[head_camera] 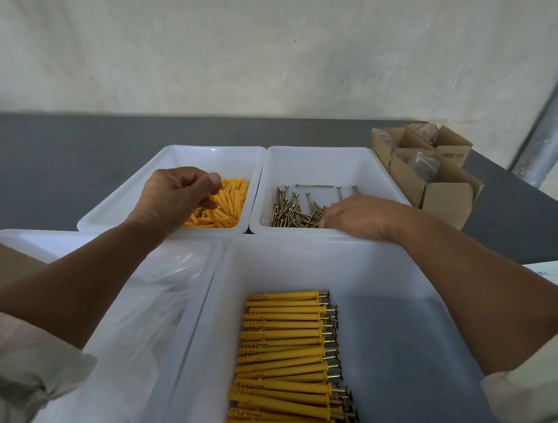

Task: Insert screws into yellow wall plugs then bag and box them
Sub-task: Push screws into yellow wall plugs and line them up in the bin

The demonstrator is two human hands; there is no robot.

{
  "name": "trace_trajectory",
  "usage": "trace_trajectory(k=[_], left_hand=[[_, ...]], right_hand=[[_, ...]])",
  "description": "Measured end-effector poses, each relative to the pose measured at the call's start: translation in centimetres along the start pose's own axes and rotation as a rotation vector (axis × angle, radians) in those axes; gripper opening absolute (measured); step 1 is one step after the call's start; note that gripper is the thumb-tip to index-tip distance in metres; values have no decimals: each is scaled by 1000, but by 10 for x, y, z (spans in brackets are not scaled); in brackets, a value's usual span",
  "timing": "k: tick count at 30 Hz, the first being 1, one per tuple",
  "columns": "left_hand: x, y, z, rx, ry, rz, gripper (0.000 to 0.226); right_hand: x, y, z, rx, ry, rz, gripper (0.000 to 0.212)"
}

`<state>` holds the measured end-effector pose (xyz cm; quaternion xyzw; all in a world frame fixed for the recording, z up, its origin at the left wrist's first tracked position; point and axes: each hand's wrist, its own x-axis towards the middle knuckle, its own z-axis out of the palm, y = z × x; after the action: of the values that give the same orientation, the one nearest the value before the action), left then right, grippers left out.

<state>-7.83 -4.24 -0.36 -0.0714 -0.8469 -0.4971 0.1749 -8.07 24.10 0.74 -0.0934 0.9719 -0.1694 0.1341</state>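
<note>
My left hand [174, 196] reaches into the far left white tray [131, 202], fingers curled and pinching at the pile of yellow wall plugs [224, 204]. My right hand [359, 216] lies in the far right white tray [307, 157], its fingertips down among the brass screws [295, 210]; whether it holds one is hidden. In the near white bin [300, 265] lies a neat row of several yellow plugs with screws inserted [291, 359], screw heads to the right.
A near left white bin [40, 242] holds clear plastic bags [154, 301]. Open cardboard boxes [436, 175] with bagged parts stand at the back right on the grey table [62, 152]. A metal pole [554, 120] rises at the right. A brown carton edge [0, 266] is at the left.
</note>
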Motion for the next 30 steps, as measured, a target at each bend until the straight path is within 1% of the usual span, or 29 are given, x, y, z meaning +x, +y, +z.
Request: trace_trajectory(k=[2, 3, 4, 5, 8, 9, 15, 17, 18, 19, 21, 22, 26, 30], left_hand=[[0, 0, 0, 1, 0, 0, 22], [0, 0, 0, 5, -1, -2, 21], [0, 0, 0, 5, 1, -5, 20], [0, 0, -1, 2, 8, -10, 18], [-3, 0, -1, -21, 47, -33, 15], [-4, 1, -1, -36, 63, -40, 14], [-15, 7, -2, -136, 138, -72, 14], [-19, 12, -2, -134, 154, -81, 5], [-21, 15, -1, -114, 167, -80, 4], [-23, 19, -1, -92, 181, -78, 12], [-28, 28, 0, -91, 204, -72, 23], [-30, 32, 1, -105, 209, -72, 25], [-39, 52, 6, -279, 194, -86, 22], [-46, 72, 11, -407, 172, -67, 19]], right_hand=[[-1, 1, -2, 39, -27, -27, 30], [-2, 2, -1, 62, -9, -42, 25], [0, 5, -1, 93, -12, -43, 19], [-2, 3, -2, 107, -31, -29, 17], [1, 4, -2, 106, -23, 13, 39], [-1, 4, -1, 103, -12, 32, 42], [-7, 2, 1, 116, 135, 58, 42], [-10, 2, 1, 158, 175, 42, 41], [-12, 4, 1, 184, 195, 21, 38], [-15, 5, 2, 215, 217, -1, 32], [-19, 8, 2, 284, 266, -35, 11], [-21, 8, 2, 306, 292, -45, 8], [-24, 8, 3, 366, 408, -34, 25], [-35, 1, 3, 461, 569, -20, 30]])
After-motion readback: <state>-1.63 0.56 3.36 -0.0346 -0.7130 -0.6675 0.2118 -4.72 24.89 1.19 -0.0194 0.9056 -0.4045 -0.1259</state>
